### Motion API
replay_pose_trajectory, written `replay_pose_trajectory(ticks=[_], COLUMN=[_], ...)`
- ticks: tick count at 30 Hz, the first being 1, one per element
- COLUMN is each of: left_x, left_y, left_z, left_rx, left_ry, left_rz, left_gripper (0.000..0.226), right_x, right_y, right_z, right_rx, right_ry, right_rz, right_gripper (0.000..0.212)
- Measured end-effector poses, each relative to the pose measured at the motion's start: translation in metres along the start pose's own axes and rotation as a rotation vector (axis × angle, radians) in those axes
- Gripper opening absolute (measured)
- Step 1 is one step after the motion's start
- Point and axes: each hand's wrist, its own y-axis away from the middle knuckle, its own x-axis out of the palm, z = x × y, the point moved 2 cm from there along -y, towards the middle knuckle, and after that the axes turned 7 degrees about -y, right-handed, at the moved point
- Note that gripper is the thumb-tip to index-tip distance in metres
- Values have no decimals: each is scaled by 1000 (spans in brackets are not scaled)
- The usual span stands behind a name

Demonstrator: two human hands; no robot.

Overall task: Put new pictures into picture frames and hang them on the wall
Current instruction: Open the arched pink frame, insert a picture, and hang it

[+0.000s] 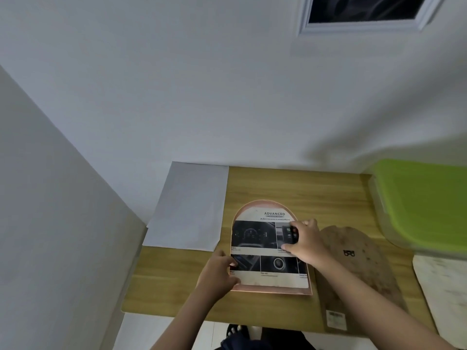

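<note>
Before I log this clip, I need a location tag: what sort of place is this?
Probably a room at home, in a corner with a small work table. Signs: a wooden table pushed against plain white walls, a framed picture hung above, and a green-lidded box beside it.

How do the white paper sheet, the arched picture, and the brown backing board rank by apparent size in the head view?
1. white paper sheet
2-3. arched picture and brown backing board: they look alike, and an arm partly hides the board.

Light: soft, even, slightly dim indoor light.
Shadows: faint on the wall (pixel 227 97).
Focus: mildly blurred throughout.
Edges: wide-angle bending.
</note>
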Motion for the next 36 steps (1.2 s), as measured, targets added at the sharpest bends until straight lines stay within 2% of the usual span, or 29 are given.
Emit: replay_pose_trajectory(ticks=[8, 14, 19, 23, 26, 31, 36], left_x=[3, 3, 13, 38, 64, 98, 126], left_y=[3, 5, 3, 4, 7, 33, 48], left_z=[9, -1, -35, -81, -117, -161, -179], left_rx=[1, 41, 107, 165, 166, 94, -33], left_ry=[-46, -19, 100, 112, 86, 71, -7], left_rz=[14, -113, -174, -161, -118, -24, -17], left_gripper=[46, 33, 23, 19, 19, 16, 20], right_x=[0, -7, -22, -39, -58, -81, -97], right_y=[3, 8, 26, 46, 65, 103, 124], right_z=[-9, -9, -23, -55, -84, -125, -159], right_rx=[20, -45, -70, -91, -64, 45, 198], right_ry=[-8, -82, -112, -182, -222, -129, -78], right_rz=[-10, -77, -120, -156, -203, -233, -158], right_gripper=[76, 63, 50, 45, 42, 45, 53])
